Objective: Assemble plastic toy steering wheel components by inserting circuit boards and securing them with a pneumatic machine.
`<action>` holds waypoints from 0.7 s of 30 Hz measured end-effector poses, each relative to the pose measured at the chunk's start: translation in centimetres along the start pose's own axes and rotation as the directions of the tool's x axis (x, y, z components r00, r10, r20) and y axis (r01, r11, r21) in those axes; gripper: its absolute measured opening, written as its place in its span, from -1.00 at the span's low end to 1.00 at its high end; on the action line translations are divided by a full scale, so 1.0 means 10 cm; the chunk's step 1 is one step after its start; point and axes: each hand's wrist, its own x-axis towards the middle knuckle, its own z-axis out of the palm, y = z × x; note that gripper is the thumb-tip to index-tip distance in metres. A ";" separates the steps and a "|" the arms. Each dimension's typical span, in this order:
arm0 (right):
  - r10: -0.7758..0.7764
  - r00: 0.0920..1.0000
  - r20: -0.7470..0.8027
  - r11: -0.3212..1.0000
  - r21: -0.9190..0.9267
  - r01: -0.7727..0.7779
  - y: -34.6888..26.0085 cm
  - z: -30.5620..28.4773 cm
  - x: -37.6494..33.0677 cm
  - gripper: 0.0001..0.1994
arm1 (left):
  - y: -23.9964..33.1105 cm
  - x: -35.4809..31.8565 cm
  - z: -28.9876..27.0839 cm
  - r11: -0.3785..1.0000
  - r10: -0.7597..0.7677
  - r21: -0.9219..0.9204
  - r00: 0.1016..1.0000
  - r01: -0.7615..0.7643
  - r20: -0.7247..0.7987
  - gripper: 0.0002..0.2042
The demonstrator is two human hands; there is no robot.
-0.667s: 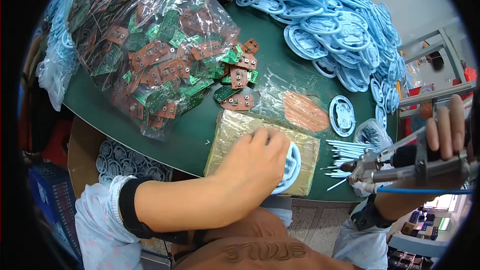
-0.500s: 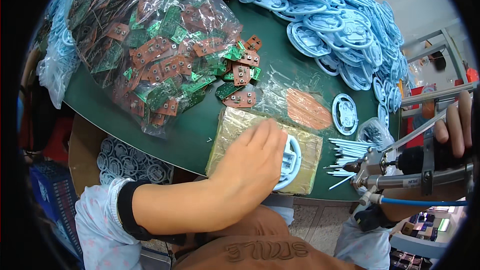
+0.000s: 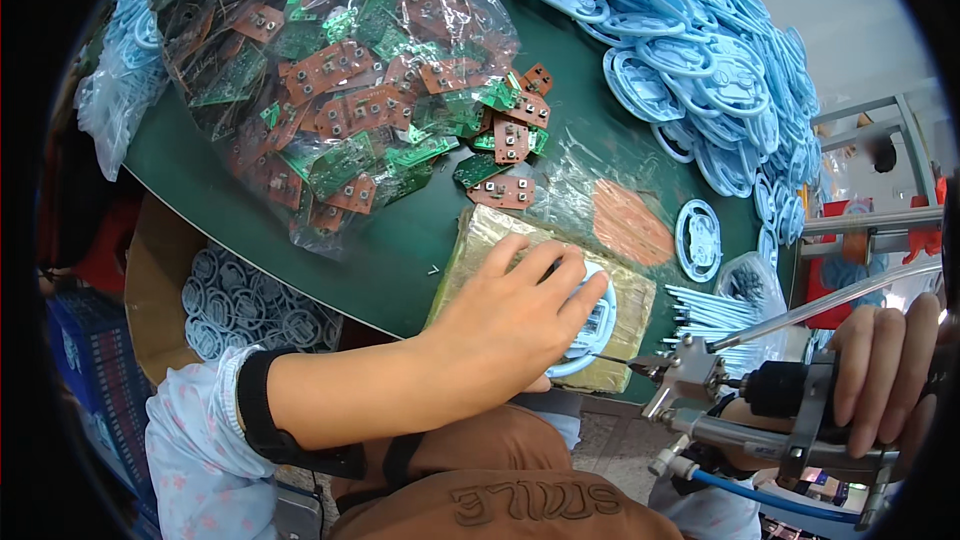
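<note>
My left hand (image 3: 505, 315) lies over a light-blue plastic toy steering wheel (image 3: 603, 325), fingers bent and holding it down; the hand hides much of the wheel. Beneath the wheel is a tape-wrapped block (image 3: 640, 300) on the green table. My right hand (image 3: 890, 370) is wrapped round the black body of a power screwdriver (image 3: 785, 388) with a metal bracket and blue air hose. Its thin bit points left and reaches the wheel's right side; whether the bit touches a screw cannot be seen.
Circuit boards (image 3: 340, 110) fill a clear bag, some spilling out. Blue wheels (image 3: 700, 70) are heaped at the back right; a single wheel (image 3: 698, 240) lies nearer. White sticks (image 3: 710, 315) lie beside a small clear bag (image 3: 750, 285). At lower left, a carton (image 3: 150, 310) holds grey-blue wheel-shaped parts.
My right hand has brought the screwdriver down and left, its bit now at the wheel. My left hand's fingers have spread and bent over the wheel. The view has shifted slightly.
</note>
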 end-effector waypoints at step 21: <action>-0.135 0.983 -0.128 0.987 0.071 0.145 0.30 0.10 -0.08 -0.88 | -0.17 -0.01 0.02 0.978 0.061 -0.202 0.998 -0.059 0.008 -0.07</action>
